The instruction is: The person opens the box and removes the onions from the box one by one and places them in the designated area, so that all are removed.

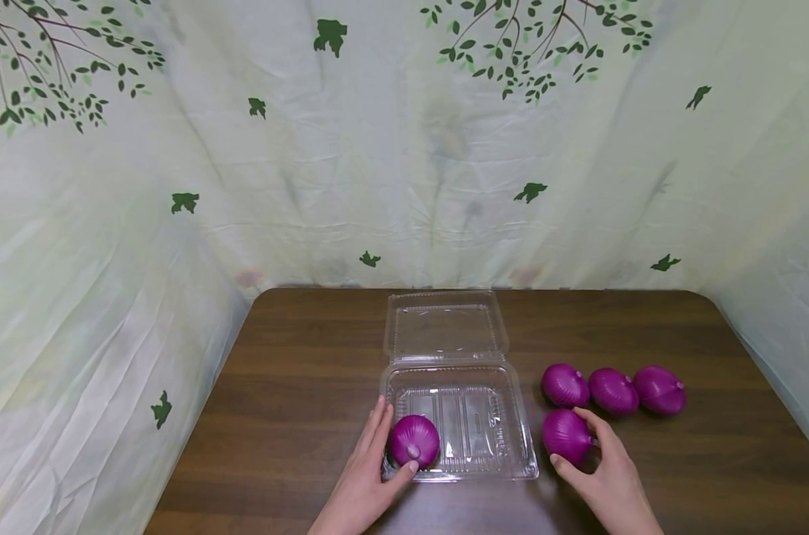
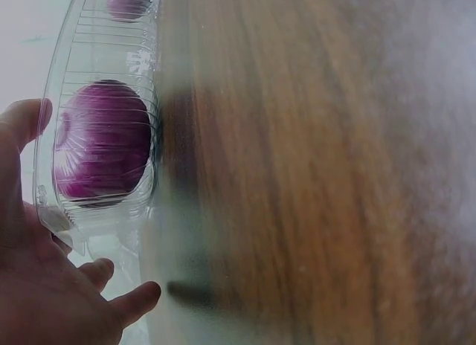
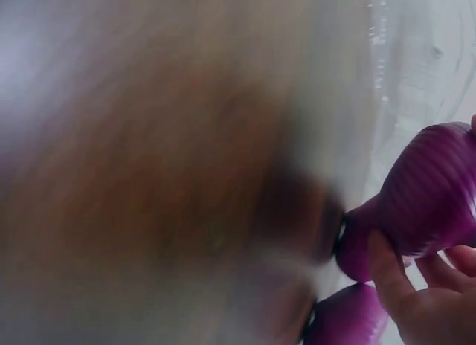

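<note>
A clear plastic clamshell container (image 1: 471,468) lies opened out, its lid (image 1: 447,327) folded back. In its front left corner sits one purple onion (image 1: 414,440), seen through the wall in the left wrist view. My left hand (image 1: 371,472) holds that corner, thumb at the front rim and fingers along the left side. Right of the container, my right hand (image 1: 605,468) grips another purple onion (image 1: 566,435) between thumb and fingers. I cannot tell whether this onion touches the table. Just behind it is a row of three more onions (image 1: 613,391).
The brown wooden table (image 1: 297,386) has rounded far corners. A pale cloth backdrop (image 1: 391,148) printed with leaves and branches hangs behind it and along both sides.
</note>
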Demonstrator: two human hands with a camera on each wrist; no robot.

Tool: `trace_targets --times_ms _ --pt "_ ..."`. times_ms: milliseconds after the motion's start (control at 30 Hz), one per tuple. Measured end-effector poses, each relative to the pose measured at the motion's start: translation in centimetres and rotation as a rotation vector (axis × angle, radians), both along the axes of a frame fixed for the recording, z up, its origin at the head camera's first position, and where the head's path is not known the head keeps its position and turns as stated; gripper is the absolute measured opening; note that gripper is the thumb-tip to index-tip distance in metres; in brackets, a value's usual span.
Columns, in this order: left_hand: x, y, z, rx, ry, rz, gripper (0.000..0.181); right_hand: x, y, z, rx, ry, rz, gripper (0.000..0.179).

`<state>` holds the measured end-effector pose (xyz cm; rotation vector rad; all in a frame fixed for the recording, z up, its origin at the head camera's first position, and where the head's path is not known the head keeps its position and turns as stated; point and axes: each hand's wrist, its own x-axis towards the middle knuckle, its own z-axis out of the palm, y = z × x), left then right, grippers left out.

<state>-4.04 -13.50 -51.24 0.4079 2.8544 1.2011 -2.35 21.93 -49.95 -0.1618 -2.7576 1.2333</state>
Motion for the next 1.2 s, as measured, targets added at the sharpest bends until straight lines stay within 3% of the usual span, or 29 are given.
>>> trace_targets --times_ms 200,400,600,867,1200 --pt "0.1 0.0 0.0 0.000 0.000 0.003 0.087 -0.1 1.3 -0.4 0.099 -0.068 0.005 0.079" --pt "0.1 0.0 0.0 0.002 0.013 -0.001 0.087 -0.4 2.2 -0.6 0.152 -0.081 0.014 0.078" --pt "0.1 0.0 -0.1 0.006 0.013 0.000 0.087 -0.7 2.5 -0.6 0.148 -0.062 0.039 0.078" --pt "0.1 0.0 -0.2 0.006 0.012 0.002 0.087 -1.1 2.8 -0.5 0.159 -0.158 0.075 0.088" --pt "0.1 0.0 -0.1 0.005 -0.002 0.000 0.087 -0.7 2.8 -0.5 0.144 -0.131 0.085 0.092"
